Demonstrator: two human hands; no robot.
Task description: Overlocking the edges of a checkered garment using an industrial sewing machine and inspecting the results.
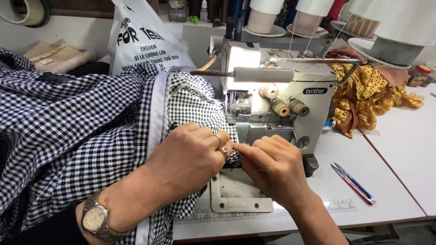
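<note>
I see bright glare from the lamp on the sewing machine (272, 104), with soft shadows beneath it and sharp focus throughout.

A white worktable (399, 136) fills the lower right, a seam splitting it toward four o'clock. At twelve o'clock a white ledge (190, 31) runs below a dark wooden strip (81, 7). Large thread cones (399, 27) stand at one o'clock. A white plastic bag (141, 41) leans at eleven o'clock, and a tape roll (27, 11) hangs at ten o'clock. Bright lamp light (243, 56) glows near centre.

Matt checked cloth (81, 122), probably cotton.
</note>
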